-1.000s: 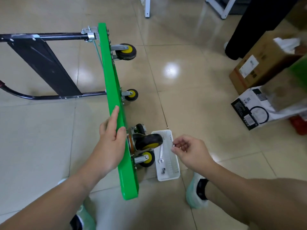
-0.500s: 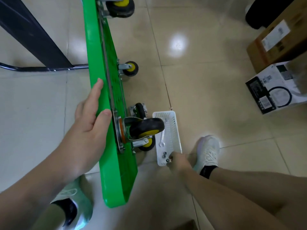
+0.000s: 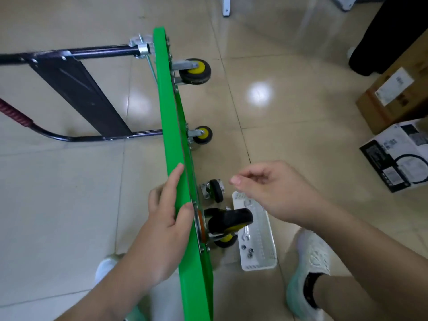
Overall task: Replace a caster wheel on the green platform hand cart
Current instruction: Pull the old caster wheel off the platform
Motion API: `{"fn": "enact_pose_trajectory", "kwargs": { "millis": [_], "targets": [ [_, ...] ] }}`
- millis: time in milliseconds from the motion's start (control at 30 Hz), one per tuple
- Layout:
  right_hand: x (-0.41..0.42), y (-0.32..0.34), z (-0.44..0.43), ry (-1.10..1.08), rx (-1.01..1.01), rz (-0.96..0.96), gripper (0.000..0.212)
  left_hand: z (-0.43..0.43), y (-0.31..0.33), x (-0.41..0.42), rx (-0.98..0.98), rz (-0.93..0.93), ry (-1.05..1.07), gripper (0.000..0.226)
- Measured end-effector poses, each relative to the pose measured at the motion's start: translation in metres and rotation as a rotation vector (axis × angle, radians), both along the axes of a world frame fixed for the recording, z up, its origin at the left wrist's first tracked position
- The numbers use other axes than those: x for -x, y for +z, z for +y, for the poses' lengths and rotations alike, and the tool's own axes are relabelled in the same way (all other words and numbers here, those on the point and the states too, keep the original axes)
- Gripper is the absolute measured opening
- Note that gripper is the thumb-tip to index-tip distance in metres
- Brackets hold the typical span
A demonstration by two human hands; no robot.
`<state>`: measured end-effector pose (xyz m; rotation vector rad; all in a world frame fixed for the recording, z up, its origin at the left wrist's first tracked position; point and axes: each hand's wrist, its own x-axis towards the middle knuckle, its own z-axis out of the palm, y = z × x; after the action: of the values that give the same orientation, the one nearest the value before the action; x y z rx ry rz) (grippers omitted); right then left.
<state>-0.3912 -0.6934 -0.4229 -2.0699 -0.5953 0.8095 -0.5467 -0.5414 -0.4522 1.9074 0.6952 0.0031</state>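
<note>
The green platform cart (image 3: 177,144) stands on its side edge, its black folding handle (image 3: 76,89) lying out to the left. My left hand (image 3: 168,218) grips the upper edge, fingers over the top and thumb on the underside. Just right of that thumb a black caster with a yellow hub (image 3: 229,220) is mounted on the underside. A loose black caster (image 3: 215,189) lies on the floor beside it. My right hand (image 3: 273,191) hovers above the white tray (image 3: 266,262), fingers curled and thumb near the fingertips; anything between them is hidden.
The tray holds a small wrench (image 3: 246,235) and three nuts (image 3: 249,250). Two more casters (image 3: 195,71) (image 3: 202,134) stick out further along the cart. Cardboard boxes (image 3: 393,98) and a black-and-white box (image 3: 398,156) stand at the right. My shoes (image 3: 310,267) are near the tray.
My right hand has lifted from the tray's near end, where the nuts lie, to above its far end. The view has tilted back up. My left hand keeps its hold.
</note>
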Motion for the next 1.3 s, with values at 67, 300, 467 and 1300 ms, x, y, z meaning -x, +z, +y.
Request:
{"fn": "enact_pose_trajectory", "kwargs": {
  "millis": [67,300,467,1300],
  "targets": [
    [-0.008,-0.017,0.029,0.11,0.081,-0.016,0.019,0.0,0.0,-0.001,-0.017,-0.013,0.003,0.065],
    [-0.018,-0.072,0.061,0.331,0.24,0.076,0.03,0.005,-0.007,-0.002,0.002,0.006,-0.03,0.066],
    [-0.018,-0.084,0.074,0.339,0.332,0.197,0.03,0.014,-0.013,0.002,-0.035,-0.003,-0.052,0.061],
    [-0.022,-0.103,0.077,0.344,0.285,0.34,0.029,0.018,-0.019,0.006,-0.03,-0.069,-0.074,0.065]
  ]
}}
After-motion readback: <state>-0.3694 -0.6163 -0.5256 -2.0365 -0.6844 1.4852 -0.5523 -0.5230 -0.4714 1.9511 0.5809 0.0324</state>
